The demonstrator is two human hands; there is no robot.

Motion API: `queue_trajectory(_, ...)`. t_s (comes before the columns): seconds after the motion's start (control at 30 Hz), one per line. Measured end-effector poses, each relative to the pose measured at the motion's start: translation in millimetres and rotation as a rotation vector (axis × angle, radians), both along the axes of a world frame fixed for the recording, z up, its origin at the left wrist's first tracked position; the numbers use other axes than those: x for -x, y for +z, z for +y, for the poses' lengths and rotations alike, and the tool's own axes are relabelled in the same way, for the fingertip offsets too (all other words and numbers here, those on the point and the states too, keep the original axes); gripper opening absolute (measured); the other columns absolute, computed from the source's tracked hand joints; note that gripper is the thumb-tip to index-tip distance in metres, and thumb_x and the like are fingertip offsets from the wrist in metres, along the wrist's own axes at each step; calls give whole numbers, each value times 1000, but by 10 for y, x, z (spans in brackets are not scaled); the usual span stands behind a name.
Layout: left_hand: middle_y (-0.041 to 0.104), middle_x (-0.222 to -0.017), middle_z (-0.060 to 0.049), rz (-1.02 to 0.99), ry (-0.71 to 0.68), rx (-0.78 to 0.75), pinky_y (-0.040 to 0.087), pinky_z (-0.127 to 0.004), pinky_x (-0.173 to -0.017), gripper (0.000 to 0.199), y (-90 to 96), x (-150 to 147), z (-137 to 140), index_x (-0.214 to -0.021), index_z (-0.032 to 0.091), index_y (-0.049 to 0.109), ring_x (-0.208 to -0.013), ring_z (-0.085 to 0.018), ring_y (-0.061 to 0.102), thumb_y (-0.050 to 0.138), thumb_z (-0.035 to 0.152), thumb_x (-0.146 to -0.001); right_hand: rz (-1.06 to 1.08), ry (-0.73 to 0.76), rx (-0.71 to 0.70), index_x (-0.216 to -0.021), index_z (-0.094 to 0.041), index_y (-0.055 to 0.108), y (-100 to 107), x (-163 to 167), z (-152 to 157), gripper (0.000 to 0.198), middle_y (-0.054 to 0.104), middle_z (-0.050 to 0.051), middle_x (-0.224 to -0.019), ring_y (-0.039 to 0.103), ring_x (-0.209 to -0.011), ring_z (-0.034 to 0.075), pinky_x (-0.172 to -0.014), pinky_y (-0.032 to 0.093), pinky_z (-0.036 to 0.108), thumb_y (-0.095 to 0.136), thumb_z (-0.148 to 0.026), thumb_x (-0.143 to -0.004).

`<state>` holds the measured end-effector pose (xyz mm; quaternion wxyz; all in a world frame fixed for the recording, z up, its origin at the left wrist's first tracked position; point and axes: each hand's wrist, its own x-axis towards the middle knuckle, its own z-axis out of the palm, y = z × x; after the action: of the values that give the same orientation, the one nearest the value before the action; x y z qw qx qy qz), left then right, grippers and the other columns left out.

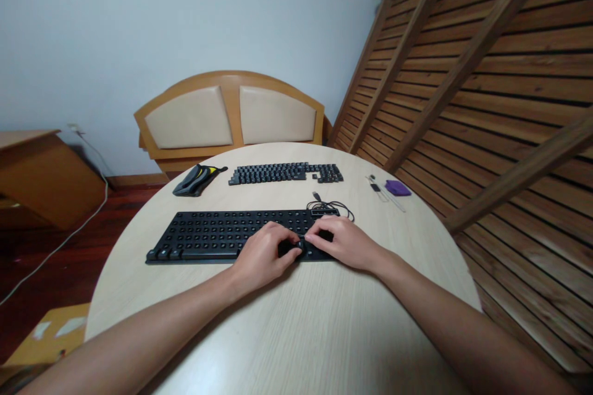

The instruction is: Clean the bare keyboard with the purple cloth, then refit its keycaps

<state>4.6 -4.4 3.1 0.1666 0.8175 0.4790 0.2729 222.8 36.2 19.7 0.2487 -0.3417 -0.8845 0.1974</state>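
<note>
A black keyboard lies flat in front of me, most of its switches bare and a few keycaps fitted along its bottom row. My left hand rests over its right part, thumb and index finger closed on what looks like a small black keycap. Just to the right, my right hand is closed with thumb and fingertips together, close to the left fingertips. What sits between the right fingertips is too small to make out. Behind the keyboard, loose black keycaps are laid out in rows, with a gap toward the right.
A coiled black cable with a USB plug lies behind the keyboard. Grey-and-yellow gloves sit at the back left of the round table. On the right are a purple cloth and a thin light-coloured tool.
</note>
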Motion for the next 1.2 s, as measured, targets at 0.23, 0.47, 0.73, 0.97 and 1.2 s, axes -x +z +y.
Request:
queue_trajectory(0.23,71,-99,-3,7,4,-27,50,-39,-90,9,-3,-6,-3,-94,21,68,-103,-24,58,63,26,-89,-17,33,-4,-92,-21,73,-4,-24,17,19,74,4,-90,65,-87,19,-83,48,33,56,-26,-96)
queue_trajectory(0.47,68,-103,-4,-1,-3,-27,48,-40,-92,10,9,-15,-8,-93,21,69,-103,-24,57,62,27,-90,16,84,-1,-99,-22,73,-8,-7,-5,13,75,3,-97,65,-93,19,-87,48,33,63,-23,-91)
queue_trajectory(0.73,68,-102,-4,5,23,-35,47,-40,-92,11,3,-22,-9,-93,20,67,-100,-24,58,61,28,-91,-72,170,-94,-96,-23,76,-33,-63,39,18,72,4,-105,63,-99,19,-93,48,35,60,-17,-90)
queue_trajectory(0.97,67,-103,-5,22,29,-21,47,-40,-91,11,-10,-20,0,-92,20,67,-100,-24,57,61,28,-91,-245,205,-209,-104,-25,77,37,-125,4,27,67,7,-115,60,-106,23,-98,47,41,61,-14,-85)
queue_trajectory(1.2,67,-103,-4,16,23,-15,47,-40,-91,9,-5,-21,-4,-90,20,67,-99,-23,57,62,26,-90,-287,209,-233,-93,-24,79,163,-193,-46,22,67,7,-113,59,-104,23,-95,47,41,64,-15,-78)
